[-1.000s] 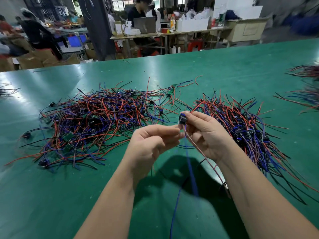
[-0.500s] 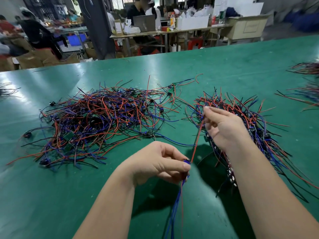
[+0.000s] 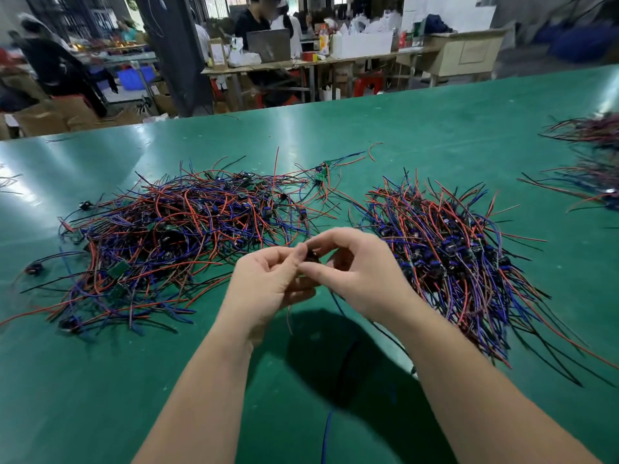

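So a small black module (image 3: 311, 256) is held just above the table (image 3: 100, 380), near its front edge. It's pinched between the left hand (image 3: 268, 286) and right hand (image 3: 361, 272), both grips touching it, neither nearer. Its leads (image 3: 288, 316) hang down toward the front edge. It's tiny, dark and mostly hidden. It's flanked by a tangled wire pile (image 3: 174, 236) and a combed pile (image 3: 452, 249).
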`<state>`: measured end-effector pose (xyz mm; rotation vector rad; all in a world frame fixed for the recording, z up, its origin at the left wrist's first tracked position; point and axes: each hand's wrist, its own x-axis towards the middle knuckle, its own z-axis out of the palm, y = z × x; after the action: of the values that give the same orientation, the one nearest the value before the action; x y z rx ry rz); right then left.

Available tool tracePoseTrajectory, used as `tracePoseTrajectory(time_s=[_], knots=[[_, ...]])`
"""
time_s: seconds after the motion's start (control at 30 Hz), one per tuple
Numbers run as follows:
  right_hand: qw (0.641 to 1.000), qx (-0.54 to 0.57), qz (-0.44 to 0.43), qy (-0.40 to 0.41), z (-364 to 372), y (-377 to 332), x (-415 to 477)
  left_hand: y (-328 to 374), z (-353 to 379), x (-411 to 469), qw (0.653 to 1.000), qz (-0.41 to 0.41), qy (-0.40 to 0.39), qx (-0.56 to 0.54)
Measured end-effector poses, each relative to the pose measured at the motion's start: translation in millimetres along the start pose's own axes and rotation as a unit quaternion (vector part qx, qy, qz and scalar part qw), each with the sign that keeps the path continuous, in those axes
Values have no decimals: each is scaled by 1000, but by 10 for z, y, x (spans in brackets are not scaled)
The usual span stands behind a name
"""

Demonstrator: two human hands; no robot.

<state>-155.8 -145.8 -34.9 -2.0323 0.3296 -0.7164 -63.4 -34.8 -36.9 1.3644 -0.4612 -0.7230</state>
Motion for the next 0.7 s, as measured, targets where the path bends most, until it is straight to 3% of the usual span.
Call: tracePoseTrajectory(time_s=[0.1, 0.2, 0.23, 0.33, 0.43, 0.5, 0.57, 0.7], knots=[[998, 24, 6, 61, -45, -100, -9, 22, -7, 8, 999, 6, -24, -28], [990, 34, 19, 132, -276, -176, 15, 40, -97, 63, 996, 46, 77, 14], [985, 19, 19, 170, -409, -176, 21, 30, -164, 92, 982, 77, 148, 91], [954, -147, 62, 256, -908, -82, -21, -15, -383, 142, 866, 172, 301, 361], [886, -370, 222, 168, -1251, 119, -130, -86, -477, 190, 813, 112, 276, 499], [853, -411, 312, 81, -1293, 197, -200, -148, -490, 223, 755, 16, 236, 612], [851, -403, 328, 77, -1306, 198, -216, -173, -495, 233, 718, -32, 225, 658], [876, -394, 255, 110, -1205, 78, -115, -136, -489, 191, 722, 2, 266, 639]])
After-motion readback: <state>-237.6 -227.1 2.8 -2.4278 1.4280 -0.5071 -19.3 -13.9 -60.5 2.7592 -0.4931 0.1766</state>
